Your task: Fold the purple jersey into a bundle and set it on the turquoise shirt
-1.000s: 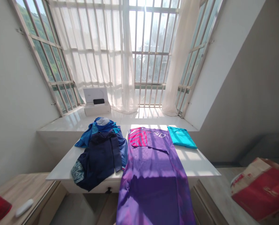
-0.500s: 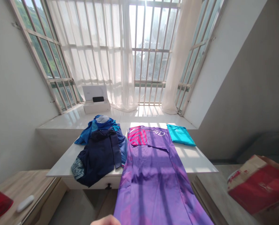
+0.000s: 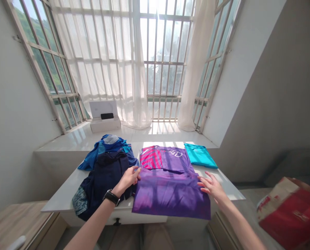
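Observation:
A purple garment with a pink striped patch lies partly folded on the white table, its lower layer overhanging the front edge. My left hand, with a black watch on the wrist, pinches the garment's left edge. At its right edge my right hand has its fingers spread, touching or just beside the cloth. Left of it sits a heap of dark navy and blue clothes. A folded teal garment rests at the back right of the table.
On the window sill stands a white box with a black phone-like object. A red and brown bag is at the right. Beneath the table front shows a drawer with a dark knob.
The long hanging part of the purple garment has been brought up and folded over onto the table. Both hands have come into view at its sides.

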Tool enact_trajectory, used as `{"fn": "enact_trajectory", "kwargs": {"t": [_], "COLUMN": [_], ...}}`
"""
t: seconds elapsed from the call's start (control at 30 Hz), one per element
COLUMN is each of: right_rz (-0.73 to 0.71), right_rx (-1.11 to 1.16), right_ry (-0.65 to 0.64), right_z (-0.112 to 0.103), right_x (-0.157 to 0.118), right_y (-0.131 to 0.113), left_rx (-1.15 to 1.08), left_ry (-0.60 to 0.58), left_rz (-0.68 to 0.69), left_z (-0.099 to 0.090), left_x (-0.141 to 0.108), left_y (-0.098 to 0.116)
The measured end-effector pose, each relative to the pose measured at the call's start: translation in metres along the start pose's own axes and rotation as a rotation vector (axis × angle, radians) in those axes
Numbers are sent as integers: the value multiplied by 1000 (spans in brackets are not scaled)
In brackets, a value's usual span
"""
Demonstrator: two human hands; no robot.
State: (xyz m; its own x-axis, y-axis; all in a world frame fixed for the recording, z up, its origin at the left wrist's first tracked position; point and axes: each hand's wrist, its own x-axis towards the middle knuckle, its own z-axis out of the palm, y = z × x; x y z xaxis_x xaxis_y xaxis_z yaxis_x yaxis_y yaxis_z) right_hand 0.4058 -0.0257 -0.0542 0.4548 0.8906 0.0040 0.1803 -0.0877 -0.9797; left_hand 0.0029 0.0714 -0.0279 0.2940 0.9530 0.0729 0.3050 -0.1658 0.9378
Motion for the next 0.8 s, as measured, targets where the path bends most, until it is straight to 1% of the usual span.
{"fn": "enact_trajectory", "kwargs": {"t": [0.03,0.1,0.17,0.23,0.3,0.37,0.43,0.53,0.63,0.73,0.8], "right_rz": [-29,-219,-429,-538,-558,-544,-537,-541,-557,-599,-683], "right_rx": [-57,-244,-487,-685,-834,-942,-1001,-1029,-1016,-963,-911], "right_ry": [23,37,-3,-69,-97,-103,-98,-96,-95,-44,17], "right_z": [4,10,17,25,33,38,40,38,35,32,28], "right_x": [1,-1,-7,-12,-14,-15,-15,-14,-11,-11,-19], "right_y": [10,25,35,42,47,52,55,59,60,58,57], "left_rx": [66,187,278,443,679,881,960,994,1009,948,882], "left_ry": [37,97,122,120,101,72,51,46,76,114,54], "left_rz": [35,117,186,251,315,370,401,415,381,415,483], "left_z": [-1,-4,-6,-5,-5,-7,-12,-20,-21,-10,2], "left_x": [0,-3,-6,-8,-10,-12,-13,-16,-21,-37,-55], "left_y": [-6,-16,-24,-31,-38,-42,-44,-43,-32,-17,-13]}}
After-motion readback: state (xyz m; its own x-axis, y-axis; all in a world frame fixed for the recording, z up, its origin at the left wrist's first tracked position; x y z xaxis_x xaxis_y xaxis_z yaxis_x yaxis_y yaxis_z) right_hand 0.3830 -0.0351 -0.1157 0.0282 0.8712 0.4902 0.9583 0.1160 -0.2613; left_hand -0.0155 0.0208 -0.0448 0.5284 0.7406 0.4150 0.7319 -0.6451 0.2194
